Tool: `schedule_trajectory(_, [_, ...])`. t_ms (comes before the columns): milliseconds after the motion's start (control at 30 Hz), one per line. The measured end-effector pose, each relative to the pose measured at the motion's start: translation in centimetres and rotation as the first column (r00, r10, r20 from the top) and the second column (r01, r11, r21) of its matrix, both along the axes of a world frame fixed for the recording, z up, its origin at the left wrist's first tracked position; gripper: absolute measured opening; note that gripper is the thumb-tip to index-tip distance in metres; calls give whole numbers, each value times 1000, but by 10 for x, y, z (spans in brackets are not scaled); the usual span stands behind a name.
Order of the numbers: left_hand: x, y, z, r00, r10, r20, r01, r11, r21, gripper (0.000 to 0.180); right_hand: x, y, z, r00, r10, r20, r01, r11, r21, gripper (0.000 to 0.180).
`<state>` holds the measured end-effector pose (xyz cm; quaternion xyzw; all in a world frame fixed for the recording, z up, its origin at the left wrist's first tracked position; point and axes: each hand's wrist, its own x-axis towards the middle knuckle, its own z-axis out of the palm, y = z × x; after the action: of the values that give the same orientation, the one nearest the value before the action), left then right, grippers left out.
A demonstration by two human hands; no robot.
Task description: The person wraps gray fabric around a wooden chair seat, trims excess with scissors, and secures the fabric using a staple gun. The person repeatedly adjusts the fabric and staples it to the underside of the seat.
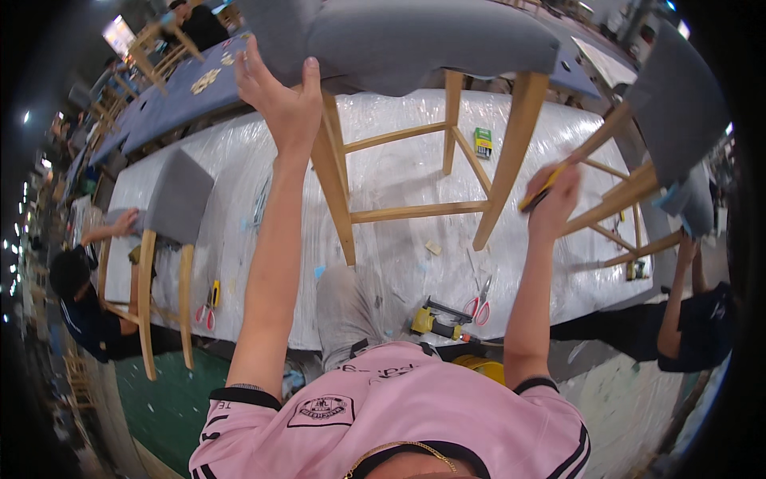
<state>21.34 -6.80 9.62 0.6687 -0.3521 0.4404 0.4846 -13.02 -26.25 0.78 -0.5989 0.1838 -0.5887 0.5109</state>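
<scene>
3 grey-upholstered wooden chairs [415,48] [171,199] [670,104]. 2 red-handled scissors [479,307] [206,307]. 1 yellow staple gun [435,319], 1 small green box [483,142].

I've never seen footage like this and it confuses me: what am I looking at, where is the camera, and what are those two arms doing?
The camera sits on a person's head and looks down, so the pink shirt at the bottom is their own chest and both arms reaching up are theirs. The wide lens bends straight edges near the rim.

The left hand grips the edge of the grey padded seat of a wooden chair standing on a plastic-covered table. The right hand holds a yellow tool against one chair leg; what kind of tool is too small to tell.

On the table lie red-handled scissors, a yellow and black power tool and a small green box. Other people work on similar chairs at both sides.
</scene>
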Motion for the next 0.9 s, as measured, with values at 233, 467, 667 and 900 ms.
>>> schedule_trajectory(233, [-26,-126,107,901,-430,48,340,772,538,40,-93,66,13,680,183,-710,-265,964,-6,58])
schedule_trajectory(467, [18,-151,118,883,-308,-354,461,426,778,71,-90,65,69,616,265,-742,-252,959,133,51])
schedule_trajectory(667, [-2,-138,122,857,-378,-351,496,415,763,70,-67,47,78,613,173,-771,-298,954,-23,46])
schedule_trajectory(900, [-6,-135,123,908,-295,-299,401,397,825,71,-62,42,87,648,122,-752,-162,987,21,42])
